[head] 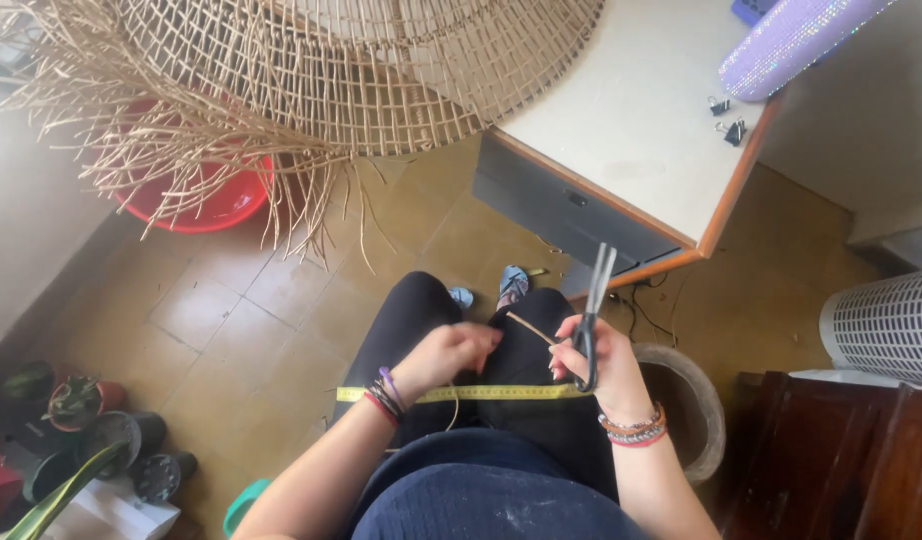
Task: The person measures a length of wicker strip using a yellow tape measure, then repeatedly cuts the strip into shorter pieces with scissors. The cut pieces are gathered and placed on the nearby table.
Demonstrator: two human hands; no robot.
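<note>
Across the lap lies a yellow measuring tape (501,392). Above it, the left hand (443,357) pinches a thin straw-coloured reed strip (531,329); at 3 o'clock the right hand (601,355), fingers through black-handled scissors (591,310), holds the blades slightly apart, the strip seemingly uncut. At 11 o'clock hangs a large woven reed mesh (311,70) with loose ends untrimmed.

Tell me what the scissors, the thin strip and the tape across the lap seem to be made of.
The scissors in the right hand look like metal: grey shiny blades, dark handles, perhaps plastic. The thin strip between both hands is pale tan and stiff, probably cane or reed like the woven shade above. The tape is yellow and limp, likely soft plastic or coated cloth. The left hand pinches the strip.
</note>
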